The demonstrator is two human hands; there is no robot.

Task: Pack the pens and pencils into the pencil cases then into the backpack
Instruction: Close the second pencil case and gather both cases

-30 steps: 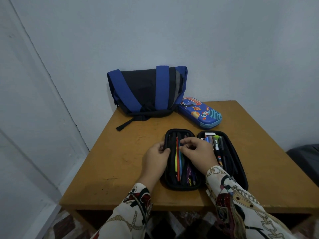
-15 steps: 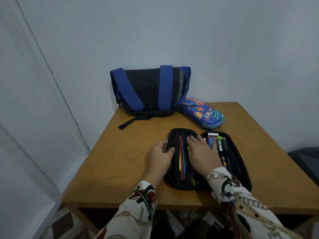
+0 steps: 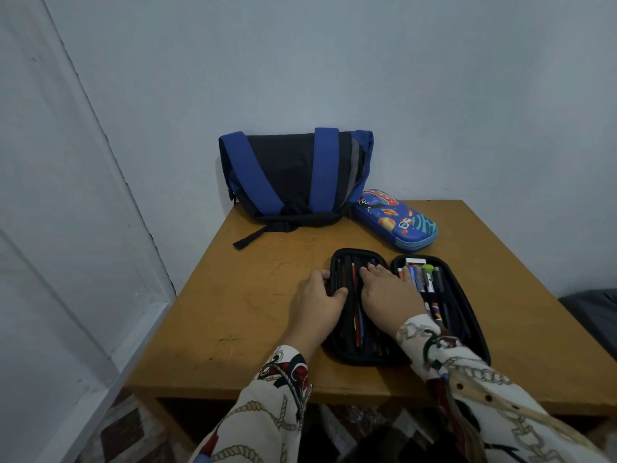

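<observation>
Two pencil cases sit on the wooden table [image 3: 240, 315], and the black pencil case [image 3: 467, 315] lies open flat like a book, toward the near edge, with pens and pencils [image 3: 356, 315] lined up in both halves. Beyond the black case, well apart from it, the blue printed pencil case [image 3: 395, 220] lies zipped shut, just beside the blue and black backpack [image 3: 293, 178] that leans on the wall. The left hand [image 3: 317, 305] grips the black case's left rim, thumb curled over the edge and fingers outside it. The right hand [image 3: 389, 295] lies flat on the contents of the left half, fingers straight and close together, holding nothing. The case looks light, with a fairly stiff moulded shell, so it should lift as one piece once closed; its long outer rims are the natural hold. The thin, smooth pens are likely to roll or slide out if the halves are tipped before zipping, so pressing them level first seems sensible.
</observation>
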